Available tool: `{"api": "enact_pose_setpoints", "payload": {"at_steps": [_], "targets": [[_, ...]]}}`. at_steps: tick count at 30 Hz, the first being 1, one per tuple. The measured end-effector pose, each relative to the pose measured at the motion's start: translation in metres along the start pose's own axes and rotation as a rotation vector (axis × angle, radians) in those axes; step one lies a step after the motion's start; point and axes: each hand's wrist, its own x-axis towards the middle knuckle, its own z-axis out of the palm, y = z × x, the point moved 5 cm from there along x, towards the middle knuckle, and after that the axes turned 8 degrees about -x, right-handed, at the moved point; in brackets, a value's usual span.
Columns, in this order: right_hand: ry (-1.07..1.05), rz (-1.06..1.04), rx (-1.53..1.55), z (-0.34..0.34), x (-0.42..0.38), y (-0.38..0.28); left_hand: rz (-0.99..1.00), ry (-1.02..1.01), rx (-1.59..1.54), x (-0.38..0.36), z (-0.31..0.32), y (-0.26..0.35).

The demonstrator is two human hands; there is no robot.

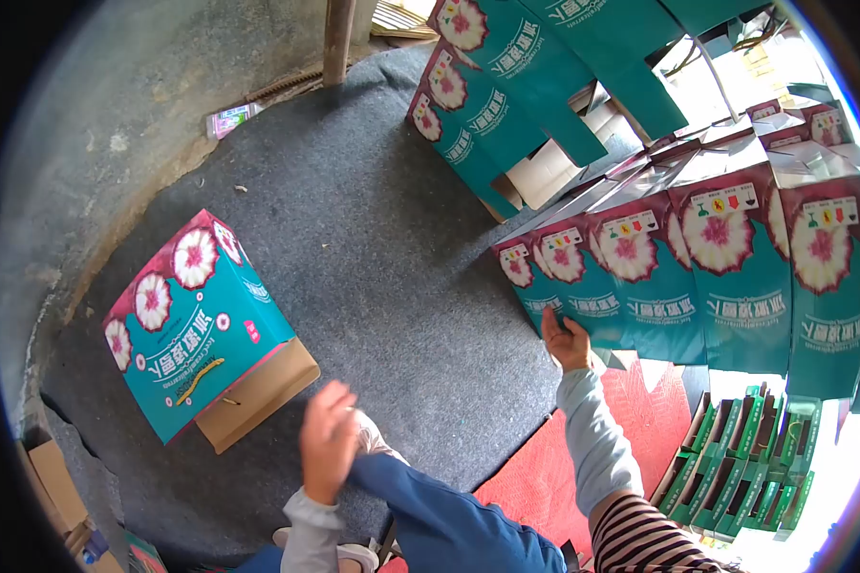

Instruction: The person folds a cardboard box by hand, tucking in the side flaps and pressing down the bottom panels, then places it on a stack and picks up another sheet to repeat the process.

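My left hand is raised above my knee, blurred by motion, near the open brown flap of a teal and magenta box. That box lies on the dark carpet at the left, with a yellow cord on its printed side. On the right, my right hand has its fingers apart and is at the lower edge of a row of similar teal boxes. Whether its fingertips touch the row I cannot tell.
More teal boxes are stacked at the top. Green trays stand at the lower right beside a red mat. A wooden post and a grey wall bound the carpet.
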Motion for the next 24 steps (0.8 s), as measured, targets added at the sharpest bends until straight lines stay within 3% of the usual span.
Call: {"api": "enact_pose_setpoints", "payload": {"at_steps": [3,10,13,14,15,17,20,22,24], "targets": [[0.056,0.055,0.09,-0.004,0.021,-0.021,0.122,0.259,0.061,-0.015,-0.044,0.018],[0.13,0.026,0.045,-0.019,0.051,-0.055,0.092,0.376,0.093,-0.053,-0.082,0.013],[0.032,0.154,0.194,-0.039,0.076,-0.056,0.119,0.555,0.079,-0.076,-0.11,0.014],[0.125,0.03,0.077,-0.032,0.071,-0.051,0.151,0.632,0.128,-0.086,-0.129,0.015],[0.122,0.087,0.123,-0.024,0.067,-0.044,0.185,0.702,0.169,-0.093,-0.148,0.014],[0.095,0.157,0.001,-0.003,0.054,-0.017,0.257,0.864,0.276,-0.103,-0.181,0.018],[-0.043,0.086,-0.446,0.057,0.036,0.063,0.307,1.106,0.466,-0.112,-0.229,0.025],[-0.289,0.122,-0.733,0.119,-0.005,0.144,0.259,1.196,0.558,-0.105,-0.271,0.005],[-0.541,0.118,-1.281,0.183,-0.046,0.218,0.174,1.187,0.328,-0.087,-0.311,-0.031]]}}
